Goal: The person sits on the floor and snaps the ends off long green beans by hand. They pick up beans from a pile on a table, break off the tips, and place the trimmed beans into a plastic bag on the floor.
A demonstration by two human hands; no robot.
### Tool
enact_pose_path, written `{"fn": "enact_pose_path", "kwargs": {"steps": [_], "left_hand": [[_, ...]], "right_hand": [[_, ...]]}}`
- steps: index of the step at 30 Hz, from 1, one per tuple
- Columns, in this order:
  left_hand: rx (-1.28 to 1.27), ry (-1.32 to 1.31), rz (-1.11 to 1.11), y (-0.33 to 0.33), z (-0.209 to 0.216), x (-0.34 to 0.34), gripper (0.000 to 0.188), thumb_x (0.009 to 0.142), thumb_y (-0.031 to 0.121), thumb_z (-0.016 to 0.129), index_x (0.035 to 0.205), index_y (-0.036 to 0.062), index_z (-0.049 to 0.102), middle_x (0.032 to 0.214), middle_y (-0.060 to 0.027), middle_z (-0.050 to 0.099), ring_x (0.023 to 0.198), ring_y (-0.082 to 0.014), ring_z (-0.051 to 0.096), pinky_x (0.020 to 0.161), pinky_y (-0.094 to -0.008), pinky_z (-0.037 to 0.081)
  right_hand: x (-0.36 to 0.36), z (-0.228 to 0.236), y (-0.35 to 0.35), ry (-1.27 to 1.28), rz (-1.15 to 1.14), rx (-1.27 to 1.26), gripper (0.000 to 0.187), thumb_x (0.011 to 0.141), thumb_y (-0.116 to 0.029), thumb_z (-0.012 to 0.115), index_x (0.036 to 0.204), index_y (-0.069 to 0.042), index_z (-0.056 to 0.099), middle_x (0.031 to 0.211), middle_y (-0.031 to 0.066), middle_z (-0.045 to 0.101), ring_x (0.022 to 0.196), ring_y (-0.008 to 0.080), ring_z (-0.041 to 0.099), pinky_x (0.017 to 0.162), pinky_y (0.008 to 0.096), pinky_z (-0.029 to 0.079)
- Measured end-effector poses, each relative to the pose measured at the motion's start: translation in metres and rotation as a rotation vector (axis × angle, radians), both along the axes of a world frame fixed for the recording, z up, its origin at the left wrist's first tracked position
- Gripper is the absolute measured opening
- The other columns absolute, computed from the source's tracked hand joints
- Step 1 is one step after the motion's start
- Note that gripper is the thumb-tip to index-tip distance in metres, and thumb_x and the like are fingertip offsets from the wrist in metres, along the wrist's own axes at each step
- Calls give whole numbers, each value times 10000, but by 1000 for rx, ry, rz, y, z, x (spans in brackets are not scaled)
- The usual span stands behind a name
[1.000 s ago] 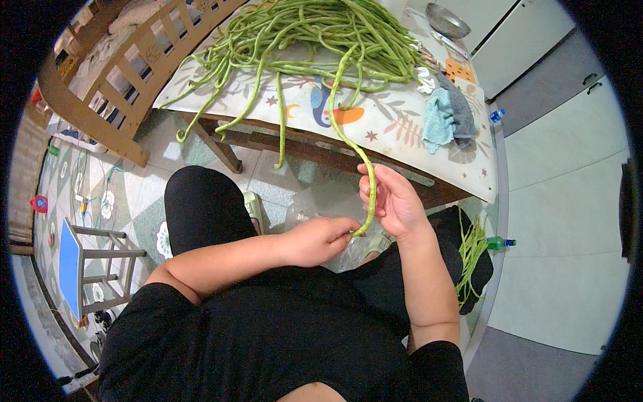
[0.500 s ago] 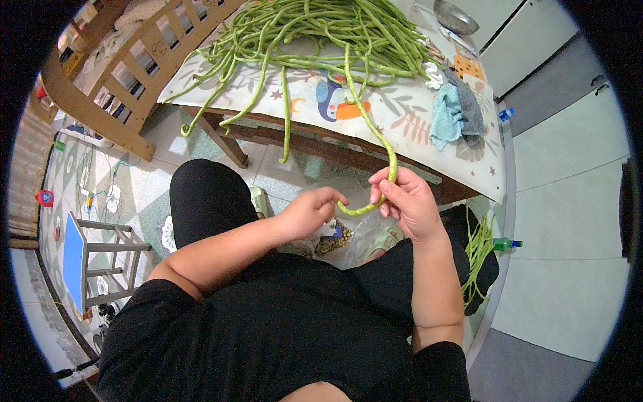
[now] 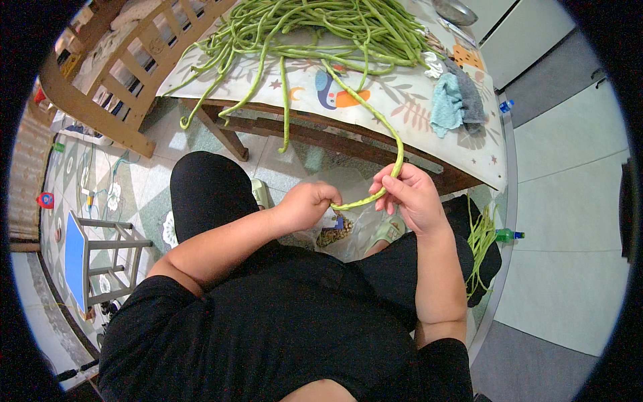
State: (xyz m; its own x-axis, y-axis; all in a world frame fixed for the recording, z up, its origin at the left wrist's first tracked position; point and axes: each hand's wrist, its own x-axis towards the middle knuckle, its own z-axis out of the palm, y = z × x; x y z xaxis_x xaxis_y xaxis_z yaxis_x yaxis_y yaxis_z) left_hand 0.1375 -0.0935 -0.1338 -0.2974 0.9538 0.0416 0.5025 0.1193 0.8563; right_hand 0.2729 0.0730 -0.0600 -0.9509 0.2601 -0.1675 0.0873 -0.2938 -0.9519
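before the table, left hand and right hand pinch one bean, its near end hidden; pile on table cut off.

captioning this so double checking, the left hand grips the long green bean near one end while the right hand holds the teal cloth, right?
Not quite: the head view shows the right hand holding the same long green bean farther along, while the teal cloth lies on the table. The rest stands.

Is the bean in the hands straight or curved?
Curved: the bean runs from the left hand across to the right hand, then bends away toward the table.
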Motion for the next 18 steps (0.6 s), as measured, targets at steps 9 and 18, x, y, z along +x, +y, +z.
{"fn": "enact_pose_path", "kwargs": {"steps": [9,18], "left_hand": [[-161,-358,53,-3,18,7,183,810,17,424,969,57,506,674,-46,534,626,-102,511,567,-239,426],[192,-392,208,-6,30,7,233,849,28,432,1063,16,341,787,-89,579,632,-124,537,570,-242,448]], "right_hand": [[-7,-12,7,-18,-111,-164,321,880,-332,418,942,-37,529,694,53,574,507,90,510,391,177,329],[-12,-2,-14,217,-720,1558,307,632,-131,688,883,-63,526,796,78,509,764,259,487,705,370,388]]}}
